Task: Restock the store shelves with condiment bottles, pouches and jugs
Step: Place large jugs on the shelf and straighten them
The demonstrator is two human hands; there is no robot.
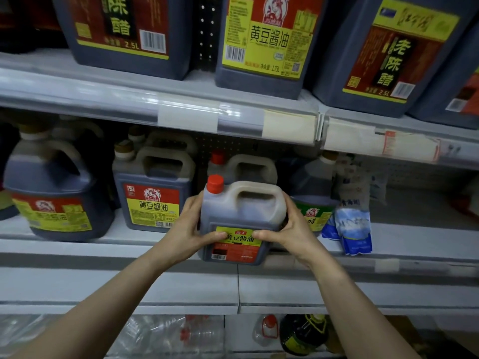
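A red-capped soy sauce jug (241, 218) is gripped at the middle shelf (103, 251) edge by the left hand (193, 226) and right hand (290, 226), fingers curled round its sides.

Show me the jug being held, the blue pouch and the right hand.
jug (241, 213): head view, dark body below the handle.
blue pouch (353, 229): head view, printed front.
right hand (296, 229): head view, back of the hand.

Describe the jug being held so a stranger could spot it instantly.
Look at the middle shelf. At its front edge, the left hand and right hand grip a dark jug. Only its label is yellow above, red below.
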